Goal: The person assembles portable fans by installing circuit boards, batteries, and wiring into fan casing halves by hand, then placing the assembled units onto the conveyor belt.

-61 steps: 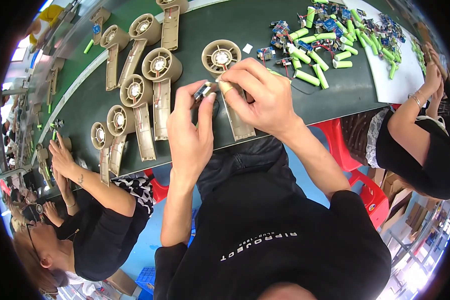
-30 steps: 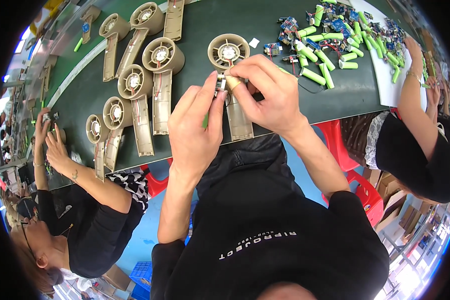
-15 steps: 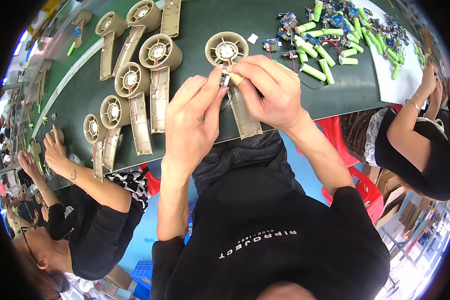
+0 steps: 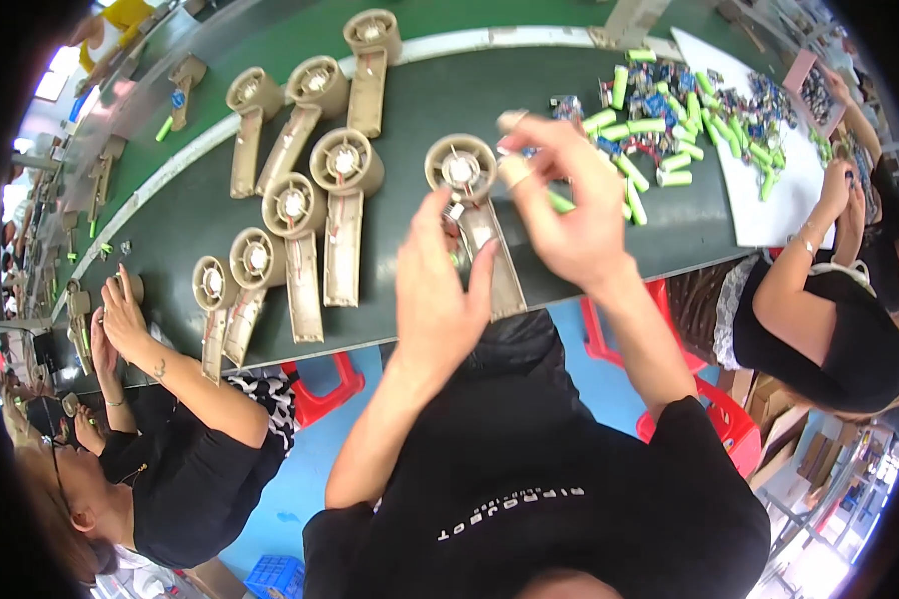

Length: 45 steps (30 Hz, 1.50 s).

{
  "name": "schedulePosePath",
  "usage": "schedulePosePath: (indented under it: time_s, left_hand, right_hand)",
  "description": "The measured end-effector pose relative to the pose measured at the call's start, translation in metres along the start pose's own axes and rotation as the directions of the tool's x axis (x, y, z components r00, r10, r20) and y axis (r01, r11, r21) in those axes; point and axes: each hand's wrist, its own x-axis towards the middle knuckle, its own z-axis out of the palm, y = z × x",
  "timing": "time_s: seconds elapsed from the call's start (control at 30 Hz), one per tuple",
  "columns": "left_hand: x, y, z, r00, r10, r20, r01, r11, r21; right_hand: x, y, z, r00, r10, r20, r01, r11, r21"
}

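My left hand point(image 4: 440, 299) is open, thumb and forefinger apart, beside a beige fan-shaped housing point(image 4: 460, 168). Close to its forefinger is a small silver-and-white part point(image 4: 454, 211) by the top of the housing's handle point(image 4: 499, 270); whether the finger touches it I cannot tell. Dark wire shows between thumb and forefinger. Over the table, right of the housing's ring, my right hand point(image 4: 574, 205) is blurred, its fingers apart and a pale covering on one of them. Beneath that hand lies a green battery cell point(image 4: 559, 203), partly hidden.
Several similar beige housings point(image 4: 345, 165) lie to the left. A pile of green cells and blue circuit boards point(image 4: 659, 125) spreads to the right, partly on a white sheet point(image 4: 759, 215). Co-workers sit on both sides, one with a hand point(image 4: 125, 314) at the table. Red stools point(image 4: 724, 429) stand behind.
My hands have parted from their pinch over the small part; the right has moved right and opened, and the left thumb has spread. The whole view has shifted, with the table lower.
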Motion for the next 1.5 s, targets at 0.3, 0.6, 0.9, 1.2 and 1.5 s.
schedulePosePath:
  time_s: [0.3,0.6,0.9,1.2,1.5]
  left_hand:
    - [0.157,0.002,-0.076,0.988,-0.097,-0.122,0.101,0.995,0.025]
    - [0.352,-0.205,-0.087,0.977,-0.146,-0.155,0.182,0.951,0.251]
    - [0.357,-0.192,-0.079,0.988,-0.096,-0.123,0.156,0.644,0.749]
    - [0.195,0.004,-0.046,0.966,0.258,0.017,-0.256,0.948,0.191]
    - [0.082,0.000,-0.032,0.969,-0.009,0.245,-0.006,0.998,0.060]
  right_hand:
    - [0.221,0.116,0.038,0.878,0.440,0.188,-0.361,0.867,-0.343]
    - [0.271,0.195,0.149,0.649,0.663,0.373,-0.737,0.669,0.093]
    - [0.210,0.108,0.063,0.755,0.586,0.293,-0.653,0.712,0.259]
    - [0.067,-0.001,-0.027,0.746,0.535,0.397,-0.647,0.722,0.244]
    - [0.022,0.016,-0.036,0.919,0.158,0.361,0.099,0.794,-0.599]
